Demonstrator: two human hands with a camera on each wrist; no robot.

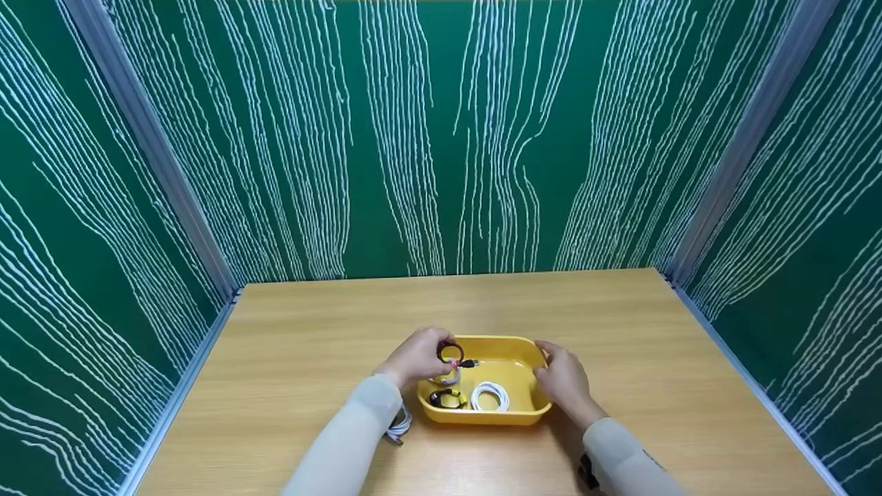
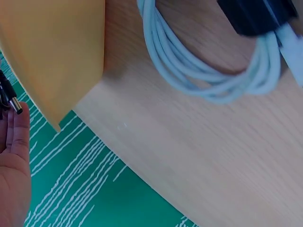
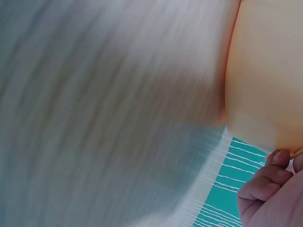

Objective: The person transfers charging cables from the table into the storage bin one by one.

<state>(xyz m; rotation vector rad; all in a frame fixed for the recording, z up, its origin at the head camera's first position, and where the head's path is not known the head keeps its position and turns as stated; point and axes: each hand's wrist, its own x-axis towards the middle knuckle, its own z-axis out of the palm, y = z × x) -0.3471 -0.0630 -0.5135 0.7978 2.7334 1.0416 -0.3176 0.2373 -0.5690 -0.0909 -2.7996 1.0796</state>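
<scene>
My left hand [image 1: 419, 355] pinches a small coiled black cable [image 1: 451, 353] over the left end of a yellow plastic bin [image 1: 482, 418]. In the left wrist view, the black cable's barrel-like plug [image 2: 12, 97] sticks out above the fingers. My right hand [image 1: 566, 380] grips the bin's right rim, and its curled fingers [image 3: 267, 182] show at the edge in the right wrist view. Inside the bin lie a coiled white cable [image 1: 490, 397], a black cable with yellow [image 1: 448, 399] and another pale coil [image 1: 449, 376], partly covered by the left hand.
On the wooden table [image 1: 310, 344], left of the bin and beside my left forearm, lies a coiled white cable [image 1: 398, 424] with a dark connector or band [image 2: 258, 16]. Green walls with white wavy lines [image 1: 393, 138] stand behind and along both sides.
</scene>
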